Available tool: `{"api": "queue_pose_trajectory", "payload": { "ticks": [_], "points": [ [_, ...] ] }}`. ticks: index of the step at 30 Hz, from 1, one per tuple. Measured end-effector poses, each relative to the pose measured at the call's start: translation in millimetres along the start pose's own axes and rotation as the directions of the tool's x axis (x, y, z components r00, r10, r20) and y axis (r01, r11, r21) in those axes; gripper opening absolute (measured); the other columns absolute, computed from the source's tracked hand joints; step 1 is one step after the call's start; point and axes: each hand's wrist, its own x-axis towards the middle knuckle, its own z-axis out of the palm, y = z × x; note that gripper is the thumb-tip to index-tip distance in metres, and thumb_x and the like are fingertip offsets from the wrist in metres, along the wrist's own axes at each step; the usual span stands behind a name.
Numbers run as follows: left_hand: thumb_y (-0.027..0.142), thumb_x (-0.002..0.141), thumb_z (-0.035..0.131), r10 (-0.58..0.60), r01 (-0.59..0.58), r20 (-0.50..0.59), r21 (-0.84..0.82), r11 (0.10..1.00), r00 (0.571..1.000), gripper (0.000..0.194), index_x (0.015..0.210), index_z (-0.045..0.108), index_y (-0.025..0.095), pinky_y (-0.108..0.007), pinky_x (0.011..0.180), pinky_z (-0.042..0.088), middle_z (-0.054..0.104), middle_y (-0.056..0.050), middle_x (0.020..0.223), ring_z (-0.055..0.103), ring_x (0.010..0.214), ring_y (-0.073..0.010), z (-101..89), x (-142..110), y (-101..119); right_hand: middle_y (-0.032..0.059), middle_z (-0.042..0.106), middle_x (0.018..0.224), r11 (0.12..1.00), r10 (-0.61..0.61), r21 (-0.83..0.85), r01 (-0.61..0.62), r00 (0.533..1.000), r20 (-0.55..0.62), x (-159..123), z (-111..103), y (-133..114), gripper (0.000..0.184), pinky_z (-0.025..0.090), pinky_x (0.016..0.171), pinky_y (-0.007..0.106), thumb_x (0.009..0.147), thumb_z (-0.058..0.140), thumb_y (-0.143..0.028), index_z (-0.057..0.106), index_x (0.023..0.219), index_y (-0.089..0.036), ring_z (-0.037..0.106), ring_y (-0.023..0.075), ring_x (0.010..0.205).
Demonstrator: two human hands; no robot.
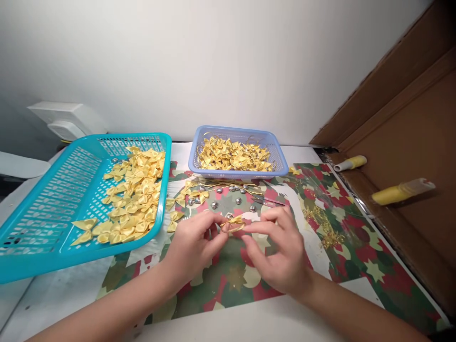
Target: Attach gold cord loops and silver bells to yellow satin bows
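Between the thumb and fingers of my left hand (199,242) is a small yellow ribbon bow (235,219) with a loop of gold cord (235,230). My right hand (280,251) is at the right end of that loop, its index fingertip at the cord and its thumb a little apart below. Just beyond the hands lie several small silver bells (238,201) and a few loose yellow bows (174,220). Lengths of gold cord (228,182) stretch along the front of the blue basket.
A teal basket (165,190) with many yellow bows stands at left. The blue basket (238,175) at the back holds corded bows. A slim pointed tool (269,203) lies before it. Gold cord scraps (326,228) are at right, beside a cardboard wall (409,142) with two tubes.
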Motion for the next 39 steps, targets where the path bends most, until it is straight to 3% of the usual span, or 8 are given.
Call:
{"api": "queue_pose_trajectory", "payload": {
  "ticks": [2,3,6,8,17,26,39],
  "points": [
    [0.011,0.085,0.058,0.109,-0.109,0.019,0.039,0.993,0.994,0.007,0.083,0.062,0.016,-0.018,0.052,0.043,0.064,0.001,0.067,0.054,0.055,-0.0084,3.0,-1.3,-5.6,0.0026,0.057,0.081,0.997,0.048,0.064,-0.049,0.998,0.029,5.7,-7.0,11.7,0.013,0.045,0.073,0.035,0.082,0.06,-0.011,0.068,0.086,-0.02,0.056,0.017,0.079],
    [0.011,0.086,0.057,0.15,-0.152,0.04,0.043,0.987,0.988,0.007,0.084,0.061,0.016,-0.018,0.054,0.044,0.065,0.0,0.071,0.056,0.057,-0.0087,4.8,-2.1,-8.2,0.0029,0.06,0.084,0.988,0.109,0.097,-0.118,0.989,0.098,9.4,-8.7,17.9,0.015,0.047,0.076,0.035,0.083,0.059,-0.011,0.069,0.089,-0.021,0.058,0.0172,0.083],
    [0.009,0.087,0.056,0.205,-0.209,0.085,0.039,0.977,0.975,0.007,0.086,0.059,0.016,-0.019,0.056,0.045,0.067,-0.002,0.076,0.058,0.061,-0.0097,9.6,-4.7,-13.6,0.0013,0.066,0.085,0.933,0.179,0.212,-0.292,0.886,0.429,18.2,-4.7,33.2,0.013,0.049,0.077,0.031,0.085,0.063,-0.014,0.072,0.086,-0.023,0.062,0.0151,0.084],
    [0.01,0.088,0.056,0.19,-0.194,0.109,0.029,0.981,0.976,0.007,0.087,0.059,0.016,-0.02,0.056,0.046,0.066,-0.002,0.076,0.058,0.062,-0.0103,10.9,-6.0,-15.2,0.0008,0.068,0.08,0.909,0.143,0.26,-0.325,0.831,0.538,19.2,3.0,38.0,0.008,0.049,0.074,0.03,0.082,0.068,-0.016,0.074,0.083,-0.022,0.063,0.0143,0.079],
    [0.019,0.09,0.054,-0.067,0.081,0.205,-0.062,0.995,0.976,0.012,0.084,0.064,0.018,-0.021,0.053,0.044,0.063,0.002,0.064,0.055,0.055,-0.0112,6.1,-2.3,-11.6,-0.0006,0.065,0.068,0.97,0.133,0.146,-0.196,0.923,0.36,10.4,22.1,29.5,0.015,0.044,0.068,0.029,0.076,0.065,-0.007,0.066,0.065,-0.018,0.06,0.0125,0.067],
    [0.021,0.087,0.054,-0.239,0.306,0.306,-0.194,0.932,0.922,0.014,0.086,0.067,0.017,-0.021,0.054,0.045,0.067,-0.001,0.069,0.058,0.056,-0.0118,3.7,0.7,-8.2,0.0021,0.067,0.072,0.918,0.262,0.165,-0.36,0.865,0.427,12.4,22.8,26.7,0.014,0.045,0.058,0.024,0.079,0.06,-0.01,0.069,0.071,-0.017,0.06,0.0124,0.065],
    [0.024,0.084,0.056,-0.323,0.411,0.32,-0.261,0.874,0.891,0.015,0.079,0.068,0.016,-0.021,0.052,0.046,0.067,-0.001,0.065,0.059,0.055,-0.0126,1.6,4.5,-3.5,0.001,0.066,0.075,0.87,0.29,0.246,-0.428,0.846,0.447,10.7,21.1,27.7,0.013,0.048,0.065,0.025,0.082,0.063,-0.012,0.071,0.074,-0.018,0.061,0.0129,0.072]
  ]
}}
